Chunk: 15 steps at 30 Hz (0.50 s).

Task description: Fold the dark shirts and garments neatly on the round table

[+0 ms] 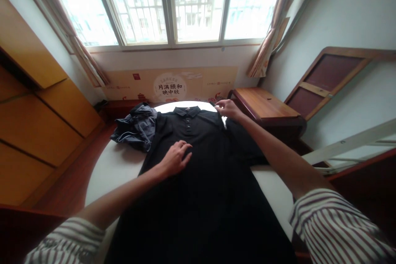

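A black polo shirt (204,165) lies spread on a white round table (123,177), its collar and buttons at the far end. My left hand (177,157) is over the shirt's chest, open, with thumb and fingers apart. Near the shirt's far right shoulder, at the table's far edge, my right hand (229,109) is closed in a pinch. Something small, dark and pale shows at its fingertips, too unclear to name. Beside the shirt on the right lies another black cloth piece (244,142), partly behind my right forearm.
A crumpled grey-blue garment (136,126) lies at the table's left. Behind the table to the right stands a wooden cabinet (262,103), near a leaning wooden panel (332,70). Orange cupboards (62,119) line the left wall, and a printed banner (130,84) hangs under the window.
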Available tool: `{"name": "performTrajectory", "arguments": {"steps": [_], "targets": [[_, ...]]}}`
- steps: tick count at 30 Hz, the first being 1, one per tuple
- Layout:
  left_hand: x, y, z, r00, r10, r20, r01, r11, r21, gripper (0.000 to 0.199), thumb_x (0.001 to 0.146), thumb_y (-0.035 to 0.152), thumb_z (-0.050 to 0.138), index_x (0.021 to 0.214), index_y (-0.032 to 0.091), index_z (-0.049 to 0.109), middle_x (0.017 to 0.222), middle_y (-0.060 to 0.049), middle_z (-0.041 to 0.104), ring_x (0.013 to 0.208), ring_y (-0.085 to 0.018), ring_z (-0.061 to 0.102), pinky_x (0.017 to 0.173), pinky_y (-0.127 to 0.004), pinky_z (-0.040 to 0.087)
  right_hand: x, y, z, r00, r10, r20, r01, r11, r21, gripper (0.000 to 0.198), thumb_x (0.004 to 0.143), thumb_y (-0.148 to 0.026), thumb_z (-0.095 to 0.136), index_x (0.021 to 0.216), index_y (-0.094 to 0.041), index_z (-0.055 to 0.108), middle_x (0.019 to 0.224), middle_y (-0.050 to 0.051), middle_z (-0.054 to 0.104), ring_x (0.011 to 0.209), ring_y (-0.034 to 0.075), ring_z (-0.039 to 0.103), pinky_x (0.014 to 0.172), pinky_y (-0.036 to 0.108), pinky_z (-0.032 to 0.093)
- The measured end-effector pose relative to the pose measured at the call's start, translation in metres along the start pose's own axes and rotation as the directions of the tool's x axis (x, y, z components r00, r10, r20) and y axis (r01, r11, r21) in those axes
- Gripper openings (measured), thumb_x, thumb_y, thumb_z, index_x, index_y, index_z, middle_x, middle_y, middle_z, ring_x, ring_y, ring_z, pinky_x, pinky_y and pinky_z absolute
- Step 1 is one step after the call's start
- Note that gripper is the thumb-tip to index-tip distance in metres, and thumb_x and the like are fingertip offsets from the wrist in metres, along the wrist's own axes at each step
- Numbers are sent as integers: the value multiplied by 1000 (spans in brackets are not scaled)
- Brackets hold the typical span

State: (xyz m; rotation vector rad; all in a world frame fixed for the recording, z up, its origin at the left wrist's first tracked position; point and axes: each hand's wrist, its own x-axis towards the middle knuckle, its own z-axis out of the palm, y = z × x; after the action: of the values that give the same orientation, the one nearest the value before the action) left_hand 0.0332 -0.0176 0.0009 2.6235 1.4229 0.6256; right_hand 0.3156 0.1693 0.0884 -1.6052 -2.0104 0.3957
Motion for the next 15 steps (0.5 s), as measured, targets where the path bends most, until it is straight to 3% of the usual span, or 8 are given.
{"name": "performTrajectory", "arguments": {"steps": [3,5,7,9,13,15], "targets": [[-53,66,-10,961,210,183,-186,973,-137,32,98,42,48,121,22,55,119,-9,58,106,-23,57,92,-36,48,-11,-19,6,972,-109,206,133,986,-104,24,91,-20,57,103,-9,74,90,10,75,65,15,67,64,23,51],[-86,97,-21,890,334,312,-295,941,-166,42,91,59,55,110,21,57,106,-8,60,94,-23,58,86,-37,49,-27,-24,6,963,-128,239,172,969,-175,20,90,-18,58,94,-10,75,89,10,75,74,18,69,68,24,50],[-113,113,-31,833,381,401,-348,925,-156,49,84,64,62,109,21,55,104,-7,60,91,-22,58,83,-37,50,-54,-25,4,958,-134,255,193,955,-223,17,89,-19,60,89,-12,75,90,11,75,82,21,69,72,25,49],[-136,114,-37,823,369,431,-361,927,-105,44,87,54,65,115,23,52,106,-6,60,92,-21,58,83,-34,50,-94,-24,2,942,-157,298,248,923,-296,18,91,-24,59,93,-15,74,93,11,74,87,23,69,74,27,49],[-177,96,-38,887,315,337,-333,943,-4,32,92,27,64,120,24,50,108,-5,61,90,-18,58,81,-28,50,-197,-16,4,878,-308,367,434,837,-334,25,95,-38,57,109,-21,68,109,10,69,97,23,68,78,28,50],[-197,87,-35,899,337,278,-351,936,2,33,91,19,64,121,24,50,104,-3,62,86,-16,59,80,-26,50,-246,-6,9,917,-281,284,381,827,-413,34,93,-46,59,112,-19,65,110,14,67,97,26,66,81,33,52]]}}
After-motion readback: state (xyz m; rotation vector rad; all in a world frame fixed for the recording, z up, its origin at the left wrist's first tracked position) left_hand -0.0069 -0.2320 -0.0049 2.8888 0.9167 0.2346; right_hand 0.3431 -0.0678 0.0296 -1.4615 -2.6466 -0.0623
